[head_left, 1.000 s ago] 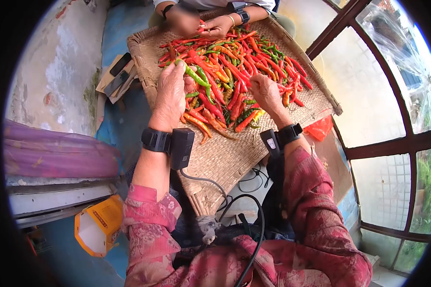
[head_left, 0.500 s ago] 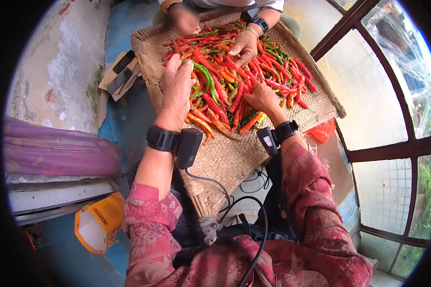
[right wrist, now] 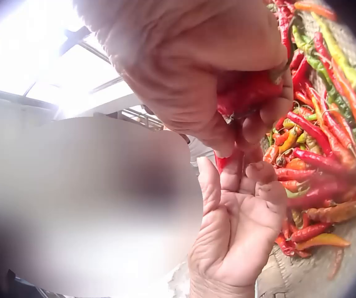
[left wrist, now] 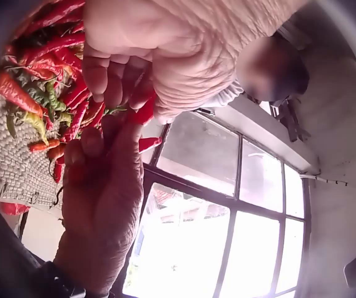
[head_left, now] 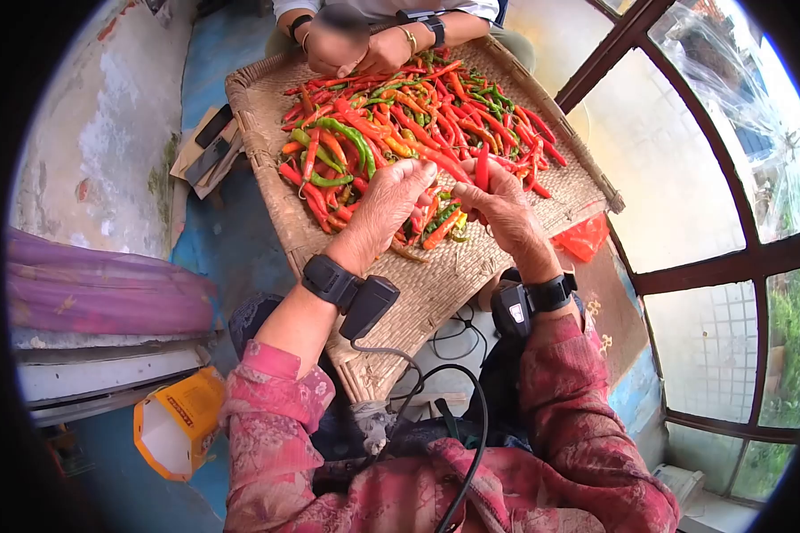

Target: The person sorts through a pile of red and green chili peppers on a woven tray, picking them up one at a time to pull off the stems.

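My right hand (head_left: 504, 213) grips a red chili pepper (head_left: 482, 169), one end poking up past the thumb. In the right wrist view a red chili pepper (right wrist: 252, 93) lies inside its curled fingers, with a bit of stem showing. My left hand (head_left: 387, 206) is close beside it, fingertips meeting the right hand's. Between the two hands, the left thumb and fingers pinch a piece of red chili pepper (left wrist: 143, 113), mostly hidden by fingers. Both hands are above the near side of a heap of red, orange and green chili peppers (head_left: 436, 107) on a woven tray (head_left: 418, 298).
Across the tray another person's hands (head_left: 364, 51) are together over the far edge. Several green chili peppers (head_left: 354, 133) lie at the heap's left. Window panes (head_left: 667, 169) stand to the right, a yellow box (head_left: 191, 409) at lower left. A black cable (head_left: 476, 391) crosses my lap.
My left hand has let go of the green chili peppers and moved right to meet my right hand. The right hand came up from the heap with a red chili pepper. The other person's hand drew back.
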A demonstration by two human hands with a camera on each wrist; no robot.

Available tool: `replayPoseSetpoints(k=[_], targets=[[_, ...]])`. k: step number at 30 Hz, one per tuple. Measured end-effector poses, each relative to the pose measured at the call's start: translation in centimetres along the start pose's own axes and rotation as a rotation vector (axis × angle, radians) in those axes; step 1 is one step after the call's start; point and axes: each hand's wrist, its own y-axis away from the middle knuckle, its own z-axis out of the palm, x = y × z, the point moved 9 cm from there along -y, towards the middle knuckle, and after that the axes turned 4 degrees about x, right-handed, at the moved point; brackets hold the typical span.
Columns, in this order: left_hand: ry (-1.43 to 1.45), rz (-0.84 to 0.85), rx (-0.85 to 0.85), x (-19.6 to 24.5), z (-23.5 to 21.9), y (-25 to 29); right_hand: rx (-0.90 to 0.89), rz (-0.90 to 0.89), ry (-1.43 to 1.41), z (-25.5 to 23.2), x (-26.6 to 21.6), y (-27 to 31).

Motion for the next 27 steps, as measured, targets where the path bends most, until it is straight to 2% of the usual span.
replayPoseSetpoints(k=[3,5,7,9,11,13,15,17,19,23,25,26,27], targets=[[0.044,-0.032,-0.018,-0.2,1.1,-0.2,-0.111,-0.016,0.093,1.8,-0.2,0.1],[0.093,-0.002,0.034,-1.0,0.1,-0.8,-0.178,-0.007,0.144,2.3,0.2,-0.1],[0.13,0.024,0.144,0.4,-1.0,-0.7,-0.199,-0.035,0.16,2.3,-0.1,-0.8],[0.204,0.056,0.121,0.7,-1.9,-1.2,-0.067,-0.003,0.056,1.2,0.0,-1.7],[0.271,0.093,0.261,1.1,-3.5,-1.2,-0.001,0.006,-0.071,0.0,1.3,-3.0],[0.403,0.145,0.307,1.4,-5.6,-1.7,0.027,0.046,-0.15,-0.1,1.9,-3.3],[0.504,0.186,0.4,1.7,-7.6,-1.8,0.113,0.179,-0.224,-0.3,3.1,-3.1],[0.53,0.169,0.408,1.0,-9.6,-2.1,0.114,0.179,-0.267,0.2,3.3,-3.0],[0.516,0.156,0.493,1.4,-10.3,-1.1,0.061,0.167,-0.266,1.1,3.4,-3.1],[0.365,0.201,0.456,2.2,-9.1,0.1,-0.099,0.113,-0.416,3.5,2.0,-3.1],[0.232,0.157,0.367,2.2,-7.4,0.6,-0.088,0.12,-0.443,4.5,0.8,-2.0],[0.154,0.135,0.249,2.0,-6.4,0.6,-0.172,0.125,-0.396,5.4,0.7,-1.6],[0.109,0.108,0.208,2.0,-5.2,0.8,-0.258,0.128,-0.349,6.3,0.6,-1.2]])
